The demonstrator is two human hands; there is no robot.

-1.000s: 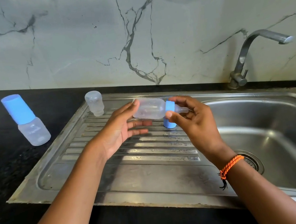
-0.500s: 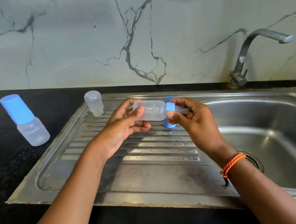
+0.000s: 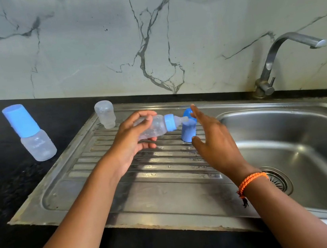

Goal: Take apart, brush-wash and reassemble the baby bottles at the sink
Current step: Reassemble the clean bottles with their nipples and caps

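Left hand (image 3: 134, 142) grip clamps the sideways bottle (image 3: 154, 127); right hand (image 3: 212, 138) spread apart beside its teat.

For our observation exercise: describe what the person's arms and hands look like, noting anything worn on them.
Both forearms are bare, with no sleeves in view. The left hand wears nothing visible: no ring, watch or glove. The right hand is likewise ungloved, but its wrist carries a braided orange band with a short dark tassel hanging from it.
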